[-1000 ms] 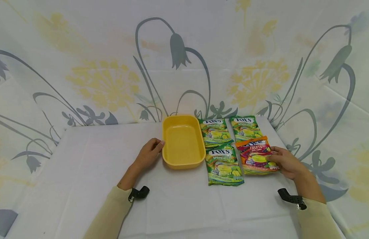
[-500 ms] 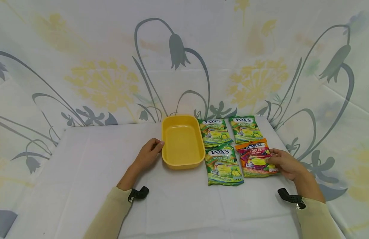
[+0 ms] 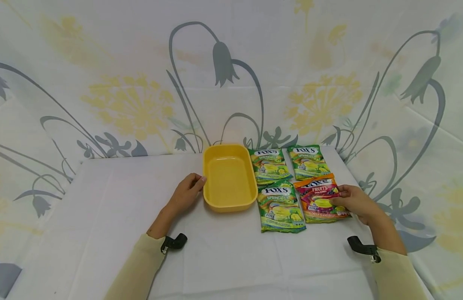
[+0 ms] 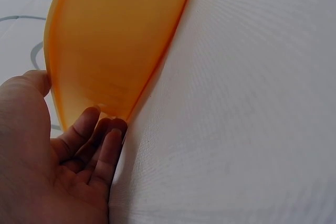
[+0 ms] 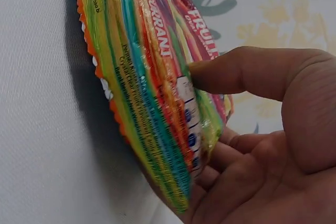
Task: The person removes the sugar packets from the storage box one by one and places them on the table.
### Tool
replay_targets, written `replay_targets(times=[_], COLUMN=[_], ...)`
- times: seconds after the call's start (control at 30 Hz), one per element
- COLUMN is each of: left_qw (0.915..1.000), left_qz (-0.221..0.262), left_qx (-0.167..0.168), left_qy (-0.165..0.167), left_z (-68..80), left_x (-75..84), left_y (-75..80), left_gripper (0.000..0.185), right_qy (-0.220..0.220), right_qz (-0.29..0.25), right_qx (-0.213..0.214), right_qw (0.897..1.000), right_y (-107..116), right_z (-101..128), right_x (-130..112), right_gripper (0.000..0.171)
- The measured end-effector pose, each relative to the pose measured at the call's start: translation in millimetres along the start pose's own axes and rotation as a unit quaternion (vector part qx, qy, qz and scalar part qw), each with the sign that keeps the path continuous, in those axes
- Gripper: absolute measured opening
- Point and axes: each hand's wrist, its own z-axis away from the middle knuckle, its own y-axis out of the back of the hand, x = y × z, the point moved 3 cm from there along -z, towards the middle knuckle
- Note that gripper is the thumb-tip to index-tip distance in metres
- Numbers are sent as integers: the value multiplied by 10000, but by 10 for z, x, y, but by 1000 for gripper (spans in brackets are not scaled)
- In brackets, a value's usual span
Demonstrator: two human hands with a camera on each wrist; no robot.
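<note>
Pinching the orange candy bag [image 3: 319, 199] by its right edge, thumb on top and fingers beneath, the right hand [image 3: 356, 203] has it tilted just off the white table [image 3: 115, 216], beside three green candy bags [image 3: 281, 206]. The left hand [image 3: 185, 194] rests against the near-left corner of the yellow tray [image 3: 229, 178], fingers loosely curled and touching its outer wall, grasping nothing.

Person's wearing pale cream long sleeves on both arms. Left hand [image 3: 187, 193] and right hand [image 3: 356, 202] are bare, with a little black camera mount clipped at each wrist, shiny metal bit on each.
</note>
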Motion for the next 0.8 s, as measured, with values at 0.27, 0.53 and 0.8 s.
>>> replay_targets(times=[0.27, 0.53, 0.8], left_qw=[10000, 10000, 10000], left_qz=[35, -24, 3], left_qx=[3, 12, 2], left_qy=[-3, 79, 85], left_z=[-7, 9, 17], left_x=[1, 1, 44], left_y=[-1, -1, 8], left_gripper=[40, 40, 40], right_qy=[-75, 39, 218], right_qz=[1060, 1273, 2259], right_qx=[319, 406, 842], right_qw=[9938, 9910, 9703], right_y=[-4, -28, -70], right_z=[96, 79, 81], right_x=[-157, -174, -246], right_gripper=[76, 73, 72])
